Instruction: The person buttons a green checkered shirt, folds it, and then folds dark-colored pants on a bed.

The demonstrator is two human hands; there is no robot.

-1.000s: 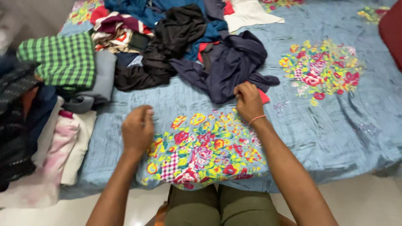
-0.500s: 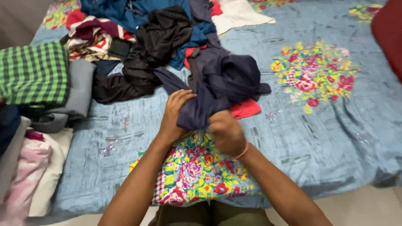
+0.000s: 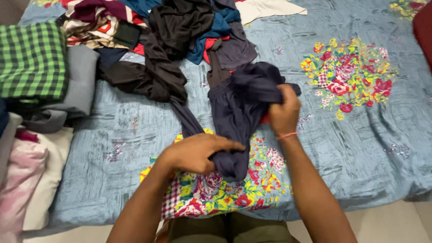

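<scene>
- We look down on a bed (image 3: 135,130) covered by a blue-grey sheet with bright flower patches, one at the near edge and one to the right.
- Our left hand (image 3: 193,153) lies palm down over the lower end of a dark navy garment (image 3: 238,108), fingers curled round the bunched cloth just above the near flower patch.
- Our right hand (image 3: 284,110) is closed in a fist on the upper part of the same garment, gathering it up off the sheet; a thin orange band (image 3: 286,135) sits on that wrist.
- The navy garment hangs between the two hands, near the middle of the bed, its top edge touching the clothes behind it.
- A bit of red cloth (image 3: 264,119) shows just beside the right hand; we cannot tell whether it belongs to the garment.
- Behind it is a loose heap of clothes (image 3: 180,36): black, blue, red and striped pieces tangled together.
- A white piece (image 3: 270,8) lies at the far edge, apart from the heap.
- On the left stand folded stacks: a green checked cloth (image 3: 31,58) on grey folded clothing (image 3: 78,85), and pink and cream folded pieces (image 3: 31,175) nearer us.
</scene>
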